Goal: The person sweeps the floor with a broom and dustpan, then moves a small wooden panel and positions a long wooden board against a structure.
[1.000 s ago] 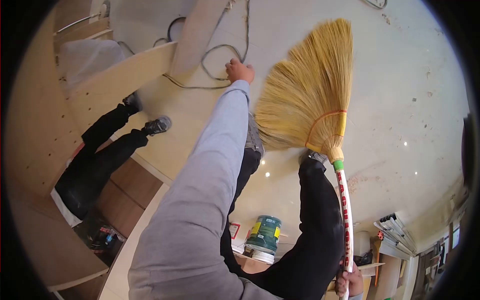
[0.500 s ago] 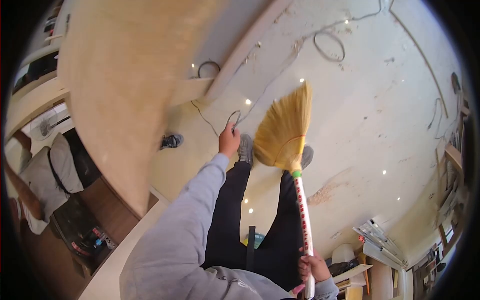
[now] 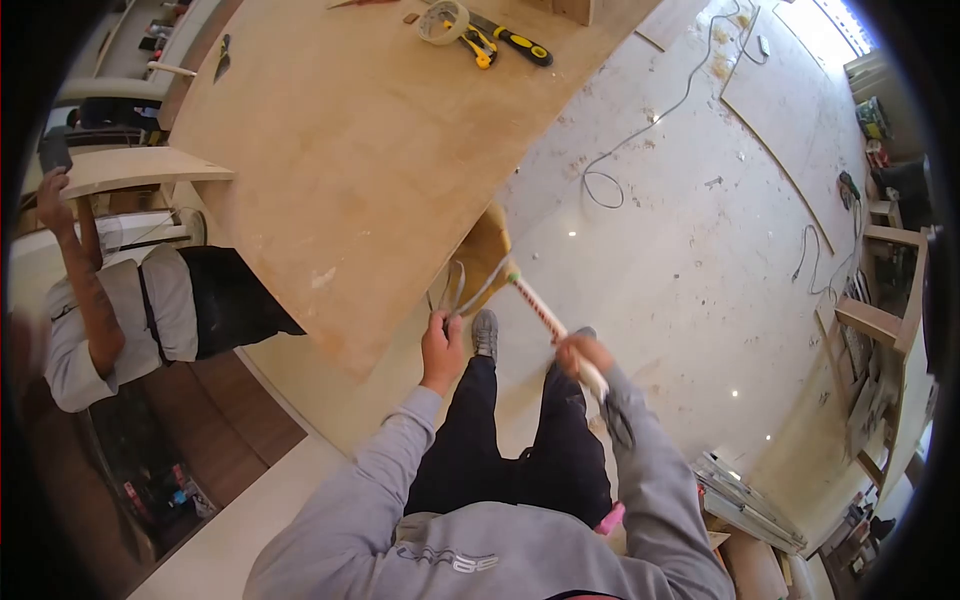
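Observation:
My right hand (image 3: 582, 357) is wrapped round the white handle of a broom (image 3: 538, 305), slightly blurred. The straw broom head (image 3: 488, 248) lies low by the edge of a wooden worktop (image 3: 350, 180), which hides part of it. In my left hand (image 3: 441, 352), closed just off the worktop's near corner, is a looped grey cable (image 3: 487, 287). The cable crosses in front of the broom near its green band.
On the worktop lie a roll of tape (image 3: 443, 22) and a yellow-black handled tool (image 3: 525, 46). A long cord (image 3: 603, 190) and debris are on the floor. Another person (image 3: 120, 310) stands at the left. Metal strips (image 3: 750, 500) lie at the lower right.
The broom has swung left and forward, its head now partly behind the worktop edge. My right hand has moved up and forward. The view has shifted, showing tools on the worktop.

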### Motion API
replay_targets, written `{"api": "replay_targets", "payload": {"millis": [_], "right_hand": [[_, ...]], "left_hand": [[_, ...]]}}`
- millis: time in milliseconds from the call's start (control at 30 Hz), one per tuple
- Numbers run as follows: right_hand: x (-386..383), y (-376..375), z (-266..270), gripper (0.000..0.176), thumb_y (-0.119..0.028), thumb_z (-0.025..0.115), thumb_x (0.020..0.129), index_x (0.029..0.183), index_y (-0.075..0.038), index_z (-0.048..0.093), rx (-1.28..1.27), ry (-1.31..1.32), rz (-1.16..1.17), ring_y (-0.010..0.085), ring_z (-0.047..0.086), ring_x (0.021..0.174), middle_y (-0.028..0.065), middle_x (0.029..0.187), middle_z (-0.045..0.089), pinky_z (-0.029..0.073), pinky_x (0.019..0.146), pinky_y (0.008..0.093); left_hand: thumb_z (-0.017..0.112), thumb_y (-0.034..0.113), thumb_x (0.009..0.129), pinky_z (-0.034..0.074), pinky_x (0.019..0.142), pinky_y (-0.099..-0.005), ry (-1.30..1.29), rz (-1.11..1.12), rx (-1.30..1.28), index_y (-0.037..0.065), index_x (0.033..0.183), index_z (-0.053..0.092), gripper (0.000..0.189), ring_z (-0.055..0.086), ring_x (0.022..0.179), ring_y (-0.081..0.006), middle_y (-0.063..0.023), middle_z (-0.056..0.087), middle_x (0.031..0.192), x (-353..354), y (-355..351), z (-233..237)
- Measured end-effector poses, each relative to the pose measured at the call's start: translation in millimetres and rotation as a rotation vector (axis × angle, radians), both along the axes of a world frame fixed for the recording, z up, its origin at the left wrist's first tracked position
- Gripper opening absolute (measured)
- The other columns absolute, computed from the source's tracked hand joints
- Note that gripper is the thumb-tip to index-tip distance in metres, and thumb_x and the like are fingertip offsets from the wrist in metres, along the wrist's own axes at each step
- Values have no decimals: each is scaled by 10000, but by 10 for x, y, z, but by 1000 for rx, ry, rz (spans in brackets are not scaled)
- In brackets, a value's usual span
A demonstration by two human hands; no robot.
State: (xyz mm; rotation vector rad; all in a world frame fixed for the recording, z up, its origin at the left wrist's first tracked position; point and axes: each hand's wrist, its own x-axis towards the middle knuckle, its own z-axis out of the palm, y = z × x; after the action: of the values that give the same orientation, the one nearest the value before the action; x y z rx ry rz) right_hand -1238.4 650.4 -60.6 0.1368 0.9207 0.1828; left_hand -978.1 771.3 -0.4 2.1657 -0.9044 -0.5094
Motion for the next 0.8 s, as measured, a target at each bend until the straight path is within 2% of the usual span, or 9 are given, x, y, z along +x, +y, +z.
{"api": "replay_targets", "payload": {"millis": [67,233,267,400,533,600,667,767,800], "right_hand": [[163,-273,-324,70,-143,503,837,819,-86,466,-242,92,-46,99,391,393,9,599,456,345,329,226],[-75,-749,-390,82,-126,505,836,851,-95,431,-186,192,-268,94,402,427,-3,593,434,347,344,228],[-153,-740,-319,93,-127,500,840,873,-94,419,-214,250,-298,95,403,429,-1,593,428,346,346,231],[-221,-416,439,121,-131,488,855,915,-84,394,-314,401,-380,93,403,433,11,589,414,345,351,241],[-283,224,1360,123,-132,495,852,904,-46,424,-434,405,-214,131,405,413,34,564,403,360,346,273],[-224,445,1890,122,-109,519,826,900,-49,444,-315,321,-195,113,418,412,16,590,432,370,346,262],[-198,553,2081,116,-93,518,818,893,-51,440,-249,123,-217,89,414,414,7,599,435,358,336,230],[-65,348,1868,119,-84,513,818,891,-49,425,-58,62,-271,71,406,418,2,602,432,352,330,203],[-40,289,1494,99,-78,491,828,901,-49,430,-24,-31,-276,58,415,428,-6,612,434,358,334,188]], "left_hand": [[533,218,915,439,622,-334,55,-58,67,6,974,508,222,535,654,-216,-120,557,722,-63,135,233],[553,216,900,437,592,-319,134,-77,167,16,934,511,207,524,612,-193,-101,550,681,-25,397,652],[574,223,886,440,584,-340,130,-86,184,19,936,517,217,554,622,-238,-119,571,690,-16,435,722],[632,228,840,442,564,-357,176,-193,200,28,925,547,233,581,622,-296,-147,607,701,76,545,962],[653,223,817,435,549,-352,162,-293,55,33,906,575,223,581,614,-303,-161,622,721,206,474,1359],[639,215,828,431,544,-355,310,-409,202,27,894,595,205,582,602,-290,-183,634,749,282,358,1774],[626,208,840,415,528,-340,294,-453,187,26,878,588,189,560,570,-246,-156,616,703,358,370,1797],[595,195,869,375,497,-304,351,-450,166,25,831,565,177,494,526,-154,-83,556,616,423,338,1851],[577,189,885,350,481,-283,424,-402,144,24,799,549,188,450,513,-105,-37,514,576,437,323,1883]]}}
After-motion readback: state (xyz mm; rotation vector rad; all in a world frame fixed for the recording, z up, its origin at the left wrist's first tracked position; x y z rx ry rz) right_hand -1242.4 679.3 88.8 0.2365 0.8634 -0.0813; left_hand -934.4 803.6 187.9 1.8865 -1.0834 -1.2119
